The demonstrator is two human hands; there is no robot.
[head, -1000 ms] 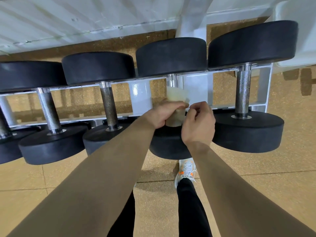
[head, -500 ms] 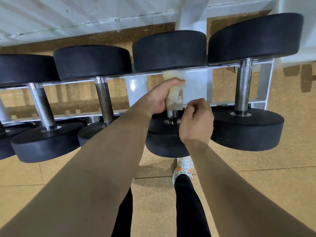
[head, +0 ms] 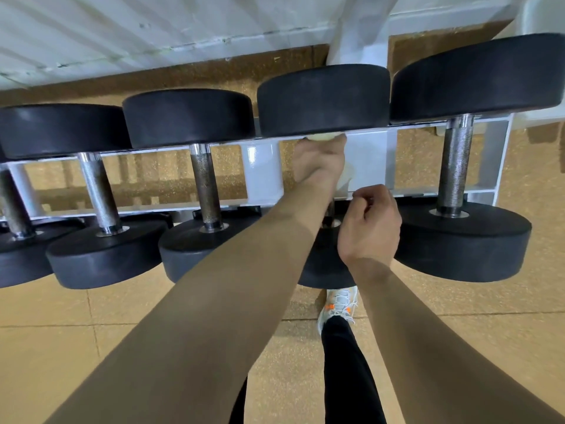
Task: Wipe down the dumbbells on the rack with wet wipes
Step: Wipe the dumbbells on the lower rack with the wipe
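- Five black dumbbells point(head: 204, 185) lie on the white rack point(head: 264, 175), heads side by side, each handle running from six o'clock toward twelve o'clock.
- The left hand point(head: 319, 160) is wrapped round the handle of the fourth dumbbell point(head: 324, 99) from the left, at the handle's twelve-o'clock end, right under the far head.
- The pale wet wipe point(head: 325, 136) is clamped between that hand and the handle. A bit of it peeps out at twelve o'clock of the knuckles, touching the far head.
- The right hand point(head: 371, 224) sits at five o'clock of the left, apart from it, beside the handle's near end. Its fingers are curled in, but I cannot tell whether they pinch the wipe.
- A white shoe point(head: 337, 304) stands on the tan floor point(head: 91, 332) at six o'clock of the near head.
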